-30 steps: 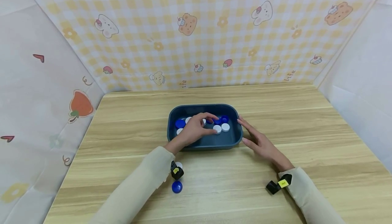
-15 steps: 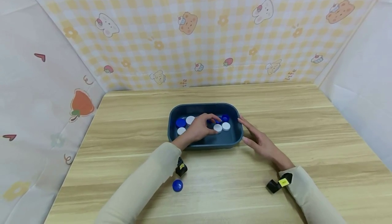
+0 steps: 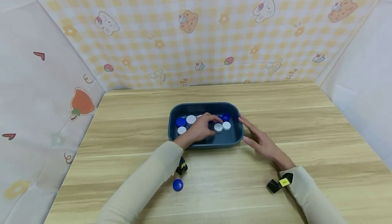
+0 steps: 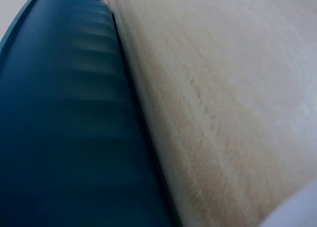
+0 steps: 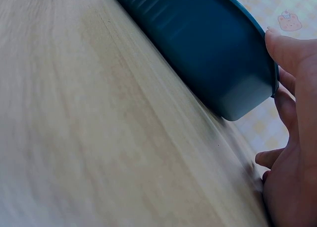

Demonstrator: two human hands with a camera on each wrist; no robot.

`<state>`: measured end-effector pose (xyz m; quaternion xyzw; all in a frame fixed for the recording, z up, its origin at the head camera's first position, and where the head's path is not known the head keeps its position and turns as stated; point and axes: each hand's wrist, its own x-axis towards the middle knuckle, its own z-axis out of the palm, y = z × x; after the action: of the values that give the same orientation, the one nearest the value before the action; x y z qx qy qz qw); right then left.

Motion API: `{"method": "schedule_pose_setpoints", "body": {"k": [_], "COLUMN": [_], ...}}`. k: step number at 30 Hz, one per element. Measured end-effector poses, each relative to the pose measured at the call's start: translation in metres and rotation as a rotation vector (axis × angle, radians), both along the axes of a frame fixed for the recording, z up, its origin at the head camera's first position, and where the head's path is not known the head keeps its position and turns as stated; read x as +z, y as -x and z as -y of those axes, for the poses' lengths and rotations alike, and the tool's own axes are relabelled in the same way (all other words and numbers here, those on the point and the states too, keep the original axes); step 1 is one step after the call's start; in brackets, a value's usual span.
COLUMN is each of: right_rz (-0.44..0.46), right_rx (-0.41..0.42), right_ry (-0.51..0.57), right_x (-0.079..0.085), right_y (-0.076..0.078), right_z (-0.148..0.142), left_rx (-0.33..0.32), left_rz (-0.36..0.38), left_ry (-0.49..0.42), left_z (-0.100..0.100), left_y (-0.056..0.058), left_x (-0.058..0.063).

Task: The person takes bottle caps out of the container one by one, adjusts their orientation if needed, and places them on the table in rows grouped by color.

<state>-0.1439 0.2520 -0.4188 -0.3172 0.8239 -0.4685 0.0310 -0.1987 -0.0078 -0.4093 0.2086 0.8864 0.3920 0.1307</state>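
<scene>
A dark blue tray (image 3: pixel 206 145) on the table holds white and blue bottle caps. Inside it, my left hand (image 3: pixel 200 128) has its fingers arched over the caps, thumb apart from the fingertips. Its fingertips are right at a blue cap (image 3: pixel 218 119); a white cap (image 3: pixel 218 128) lies beside the thumb. My right hand (image 3: pixel 260 142) rests against the tray's right end, fingers and thumb spread. In the right wrist view its thumb (image 5: pixel 285 48) lies at the tray's rim. The left wrist view shows mainly the tray's outer wall (image 4: pixel 74 113), with the left hand's work hidden.
A loose blue cap (image 3: pixel 178 185) lies on the wooden table (image 3: pixel 226 190) below the left wrist. Other caps, such as a blue one (image 3: pixel 181 122) and a white one (image 3: pixel 191 120), sit at the tray's left. A patterned cloth (image 3: pixel 214 33) hangs behind.
My left hand has shifted slightly right inside the tray, and its thumb has come away from the white cap. The right hand stays at the tray's end.
</scene>
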Motion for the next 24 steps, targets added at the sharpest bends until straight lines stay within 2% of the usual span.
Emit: {"method": "schedule_pose_setpoints", "body": {"k": [14,24], "right_rz": [-0.001,0.011], "right_rx": [0.005,0.006], "right_ry": [0.01,0.016], "right_x": [-0.0002,-0.0014], "right_y": [0.0001,0.0007], "right_z": [0.0002,-0.0003], "left_rx": [-0.041,-0.12], "left_rz": [-0.014,-0.022], "left_ry": [0.072,0.085], "left_z": [-0.0026,-0.0028], "left_y": [0.0021,0.0004], "left_x": [-0.0042,-0.0047]}}
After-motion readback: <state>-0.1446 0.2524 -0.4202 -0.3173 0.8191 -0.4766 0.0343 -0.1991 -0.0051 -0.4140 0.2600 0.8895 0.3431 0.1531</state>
